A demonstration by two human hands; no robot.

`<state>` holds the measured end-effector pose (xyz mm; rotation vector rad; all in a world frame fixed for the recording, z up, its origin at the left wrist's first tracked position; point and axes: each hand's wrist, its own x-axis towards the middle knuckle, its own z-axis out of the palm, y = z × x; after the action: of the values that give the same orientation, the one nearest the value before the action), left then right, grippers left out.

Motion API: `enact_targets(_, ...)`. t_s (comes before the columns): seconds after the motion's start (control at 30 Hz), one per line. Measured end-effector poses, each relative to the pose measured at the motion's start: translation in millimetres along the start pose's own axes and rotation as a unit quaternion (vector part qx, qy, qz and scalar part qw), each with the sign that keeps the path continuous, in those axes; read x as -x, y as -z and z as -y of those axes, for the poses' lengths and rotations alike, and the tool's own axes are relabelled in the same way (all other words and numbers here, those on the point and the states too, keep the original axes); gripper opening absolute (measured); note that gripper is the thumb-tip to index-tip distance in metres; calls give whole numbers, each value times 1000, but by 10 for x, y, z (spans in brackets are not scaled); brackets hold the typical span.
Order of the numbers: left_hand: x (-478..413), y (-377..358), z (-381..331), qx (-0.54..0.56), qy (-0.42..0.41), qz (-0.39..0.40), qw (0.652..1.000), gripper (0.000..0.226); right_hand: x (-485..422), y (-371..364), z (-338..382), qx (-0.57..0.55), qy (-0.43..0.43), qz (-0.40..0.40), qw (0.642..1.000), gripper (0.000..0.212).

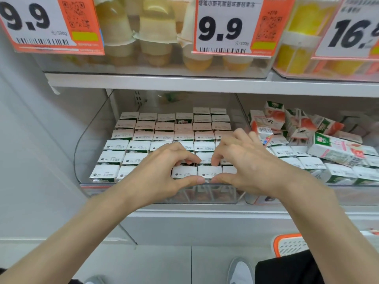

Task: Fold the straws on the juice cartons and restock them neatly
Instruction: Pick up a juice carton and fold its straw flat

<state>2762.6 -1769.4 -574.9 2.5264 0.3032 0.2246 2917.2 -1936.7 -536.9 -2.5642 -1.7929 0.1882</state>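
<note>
Several rows of small white-topped juice cartons point(164, 136) stand upright and tightly packed in a clear plastic bin point(90, 128) on the lower shelf. My left hand point(164, 171) pinches a front-row carton point(183, 172), thumb at its front and curled fingers behind it. My right hand point(246, 162) pinches the neighbouring front-row carton point(209, 171) the same way. The two thumbs nearly touch at the bin's front edge. No straws are visible from above.
A second bin to the right holds loose cartons point(332, 148) lying jumbled over upright ones. Jelly cups point(155, 37) and price tags point(225, 25) fill the upper shelf point(184, 83). An orange-and-white basket point(291, 244) and my shoe point(241, 271) are on the floor.
</note>
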Motion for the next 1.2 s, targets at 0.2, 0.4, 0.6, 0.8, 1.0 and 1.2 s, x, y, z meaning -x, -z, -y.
enact_targets(0.2,-25,-36,-48,35,28,0,999,56,89,59,-57,-122,-23,-8,992,30)
enact_targets(0.4,-33,-20,-100,191,28,-56,980,35,172,57,-127,-255,13,-124,959,38)
enact_targets(0.6,82,97,-174,374,23,-129,918,42,155,75,-28,-406,46,-223,885,44)
enact_targets(0.8,275,241,-45,423,66,-184,885,42,63,-36,213,-466,40,-176,866,40)
enact_targets(1.0,418,291,25,473,108,-191,853,40,-19,-180,469,-493,21,-149,857,36)
enact_targets(1.2,451,366,-28,481,124,-177,850,48,-47,-137,493,-533,9,-124,837,34)
